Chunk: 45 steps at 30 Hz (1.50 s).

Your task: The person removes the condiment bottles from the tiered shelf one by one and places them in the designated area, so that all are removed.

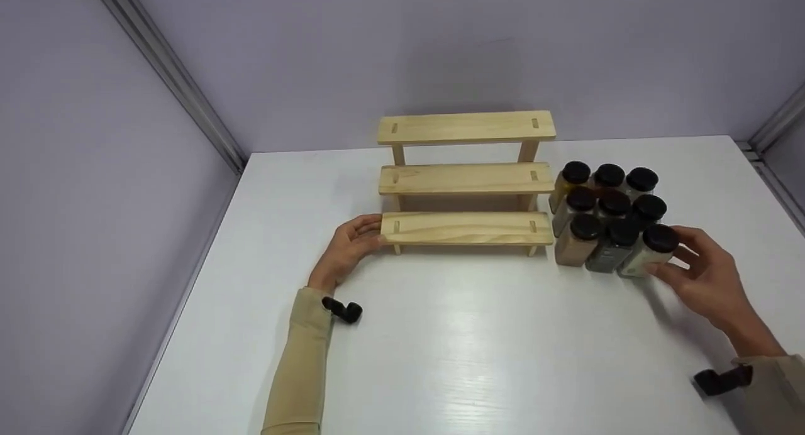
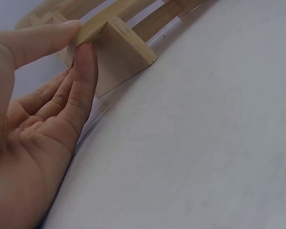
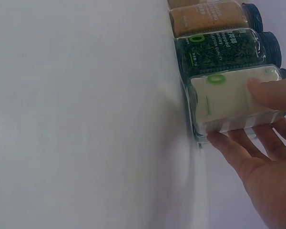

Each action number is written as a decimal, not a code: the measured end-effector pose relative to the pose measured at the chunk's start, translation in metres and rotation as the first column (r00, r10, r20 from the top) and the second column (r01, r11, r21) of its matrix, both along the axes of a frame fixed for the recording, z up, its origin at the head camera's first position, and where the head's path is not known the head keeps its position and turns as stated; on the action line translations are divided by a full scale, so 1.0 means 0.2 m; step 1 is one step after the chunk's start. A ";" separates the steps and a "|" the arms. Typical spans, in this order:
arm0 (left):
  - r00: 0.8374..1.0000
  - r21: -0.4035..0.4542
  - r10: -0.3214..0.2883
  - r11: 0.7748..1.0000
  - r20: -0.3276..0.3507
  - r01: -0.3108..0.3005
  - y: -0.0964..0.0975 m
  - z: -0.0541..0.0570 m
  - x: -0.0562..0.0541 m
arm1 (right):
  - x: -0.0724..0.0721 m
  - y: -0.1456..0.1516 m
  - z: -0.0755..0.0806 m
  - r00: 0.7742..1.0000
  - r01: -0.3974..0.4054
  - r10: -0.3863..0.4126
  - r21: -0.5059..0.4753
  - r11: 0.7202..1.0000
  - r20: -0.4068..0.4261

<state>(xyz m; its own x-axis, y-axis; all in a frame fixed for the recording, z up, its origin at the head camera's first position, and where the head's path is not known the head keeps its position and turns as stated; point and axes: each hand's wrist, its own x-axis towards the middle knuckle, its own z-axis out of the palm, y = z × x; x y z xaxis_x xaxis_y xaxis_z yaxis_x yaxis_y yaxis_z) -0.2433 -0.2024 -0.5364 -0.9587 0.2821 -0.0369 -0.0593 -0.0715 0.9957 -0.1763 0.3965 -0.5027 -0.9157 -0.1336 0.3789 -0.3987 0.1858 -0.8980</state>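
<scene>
A three-tier wooden rack [image 1: 466, 228] stands at the back middle of the white table. My left hand [image 1: 348, 246] pinches the left end of its lowest shelf; in the left wrist view the thumb lies on the shelf board [image 2: 93, 27] and the index fingertip presses just under it. To the right of the rack, my right hand [image 1: 707, 275] grips the front right spice jar [image 1: 643, 259], a clear jar of pale powder with a black lid. In the right wrist view the thumb is on the jar's [image 3: 229, 98] labelled face and the fingers touch its side.
Several more black-lidded spice jars stand close together in rows beside the gripped one, among them a jar of chopped parsley [image 3: 219, 52] and an orange-brown one [image 3: 209, 20]. A pale wall [image 1: 314, 58] rises behind the table [image 1: 440, 334], with another wall at the left.
</scene>
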 end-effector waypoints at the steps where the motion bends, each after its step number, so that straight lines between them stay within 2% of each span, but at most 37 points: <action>1: 1.000 0.003 0.001 1.000 0.001 -0.001 0.00 0.00 0.00 | 0.00 0.00 0.00 1.000 -0.001 0.001 0.006 1.000 -0.003; 11: 1.000 0.007 0.020 1.000 0.024 -0.021 0.00 0.00 0.01 | 0.00 -0.02 -0.01 0.999 0.030 -0.028 0.086 0.996 -0.016; 17: 1.000 -0.010 0.014 1.000 0.018 -0.014 -0.01 -0.01 0.00 | -0.01 -0.02 -0.02 0.999 0.033 -0.033 0.053 0.998 -0.002; 21: 1.000 0.004 0.015 1.000 0.015 -0.015 -0.01 -0.01 0.00 | -0.02 -0.02 -0.02 0.999 0.042 -0.042 0.066 0.997 -0.002; 31: 1.000 -0.005 0.005 1.000 0.003 -0.005 -0.02 0.02 -0.03 | -0.04 -0.04 -0.03 0.998 0.064 -0.063 0.119 0.991 -0.012; 36: 1.000 -0.053 0.012 0.999 0.017 -0.011 -0.02 0.02 -0.04 | -0.04 -0.03 -0.03 0.998 0.063 -0.065 0.124 0.990 0.011; 40: 1.000 -0.116 0.004 0.993 0.015 -0.002 -0.02 0.03 -0.03 | -0.02 -0.01 -0.01 0.996 0.080 -0.085 0.180 0.980 0.018; 45: 0.998 -0.249 -0.034 0.968 -0.053 0.019 -0.04 0.08 -0.02 | -0.02 0.00 0.03 0.993 0.113 -0.118 0.261 0.959 0.003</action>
<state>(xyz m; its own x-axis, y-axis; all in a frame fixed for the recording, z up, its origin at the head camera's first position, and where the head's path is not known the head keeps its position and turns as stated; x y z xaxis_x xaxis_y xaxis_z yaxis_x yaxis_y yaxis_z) -0.2469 -0.2095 -0.5199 -0.9535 0.2963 -0.0549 -0.0009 0.1797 0.9837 -0.1806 0.3957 -0.4966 -0.9373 -0.1176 0.3280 -0.3443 0.4575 -0.8199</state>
